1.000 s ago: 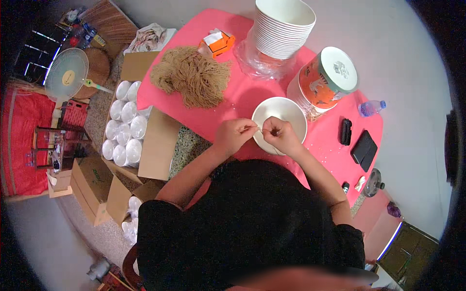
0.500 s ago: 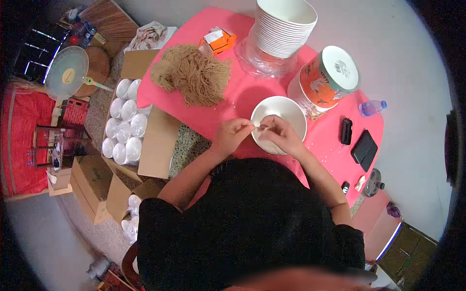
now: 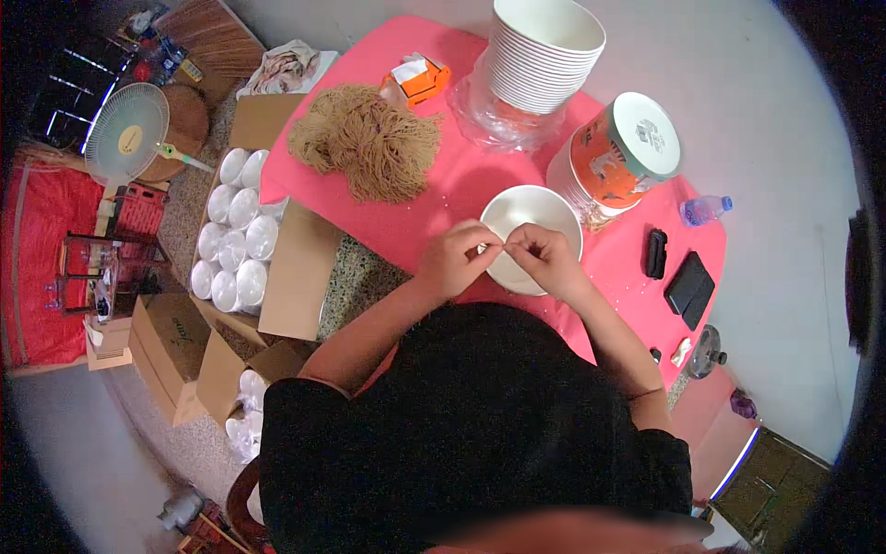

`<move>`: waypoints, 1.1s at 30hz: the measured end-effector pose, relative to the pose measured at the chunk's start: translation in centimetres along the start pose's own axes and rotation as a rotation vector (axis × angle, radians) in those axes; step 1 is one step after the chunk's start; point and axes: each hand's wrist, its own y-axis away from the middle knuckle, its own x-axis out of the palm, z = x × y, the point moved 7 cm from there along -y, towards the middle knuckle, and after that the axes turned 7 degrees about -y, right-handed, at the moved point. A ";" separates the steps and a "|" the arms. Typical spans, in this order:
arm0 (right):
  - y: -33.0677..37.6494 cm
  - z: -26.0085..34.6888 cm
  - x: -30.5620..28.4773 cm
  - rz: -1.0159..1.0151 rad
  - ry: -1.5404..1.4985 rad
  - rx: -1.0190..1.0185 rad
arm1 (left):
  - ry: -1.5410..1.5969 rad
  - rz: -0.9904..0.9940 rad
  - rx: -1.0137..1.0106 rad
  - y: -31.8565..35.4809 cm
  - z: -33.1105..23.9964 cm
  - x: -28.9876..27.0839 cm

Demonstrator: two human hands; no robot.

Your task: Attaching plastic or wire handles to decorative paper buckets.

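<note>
**Two pinches meeting over one white bowl (image 3: 528,210)**

The left hand (image 3: 459,258) and right hand (image 3: 546,261) face each other, each with thumb and forefinger together, their tips nearly touching; whether anything slight is clamped between them cannot be told. The bowl, round and without a long axis, stands on the pink-covered table (image 3: 461,198) directly beneath the meeting fingertips, its opening upward. The right hand overlaps more of the bowl; the left reaches in across its left rim. A bundle of tan strands (image 3: 369,143) lies beyond and to the left, its longer axis slanting down rightward, nearer the left hand.
</note>
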 end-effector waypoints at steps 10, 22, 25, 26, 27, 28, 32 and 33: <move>-0.4 5.2 -1.7 -0.045 -0.872 0.187 | 0.046 -0.047 0.014 1.6 1.5 -0.2; -2.1 9.7 -3.0 -0.026 -0.825 0.022 | -0.228 0.064 -0.064 1.3 2.7 -0.3; -3.2 8.8 -2.7 0.022 -0.961 0.096 | 0.060 0.195 -0.136 0.3 0.4 0.9; -3.7 8.4 -2.4 -0.004 -1.013 0.106 | 0.295 0.136 -0.089 -0.3 -1.5 1.0; -4.2 8.0 -2.2 -0.027 -1.065 0.115 | 0.527 0.073 -0.040 -0.8 -3.0 1.2; -4.9 7.7 -2.1 -0.028 -1.106 0.099 | 0.680 0.061 -0.057 -0.9 -3.7 1.9; -7.5 8.1 -3.1 -0.113 -1.153 0.010 | 1.042 0.068 -0.198 -2.3 -3.0 4.9; -8.3 8.0 -3.9 -0.133 -1.116 -0.039 | 0.977 0.169 -0.232 -2.3 -2.7 5.3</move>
